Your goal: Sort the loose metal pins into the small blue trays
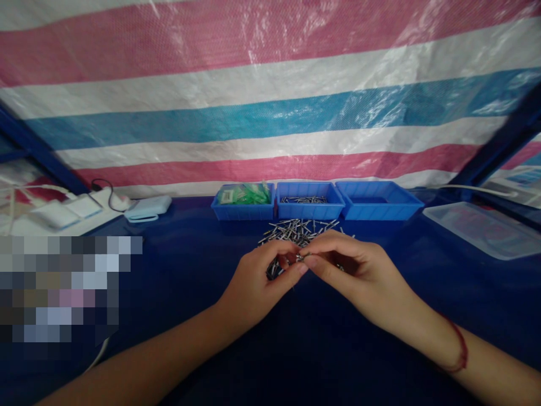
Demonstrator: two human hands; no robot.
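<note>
In the middle of the head view my left hand (pixel 264 273) and my right hand (pixel 353 262) meet fingertip to fingertip. Both pinch a small metal piece (pixel 300 257) that looks like a blind rivet; the fingers hide most of it. Just beyond and partly beneath the hands lies a loose pile of thin metal rivets (pixel 296 230). More of these pins are in the middle blue bin (pixel 310 212) behind the pile.
The left blue bin (pixel 243 212) holds green plastic packets (pixel 249 194). A third blue bin (pixel 380 211) stands to the right, near a clear plastic lid or tray (pixel 477 231). A power strip (pixel 80 214) and a light-blue case (pixel 147 208) lie left. Striped sheeting (pixel 270 118) hangs behind.
</note>
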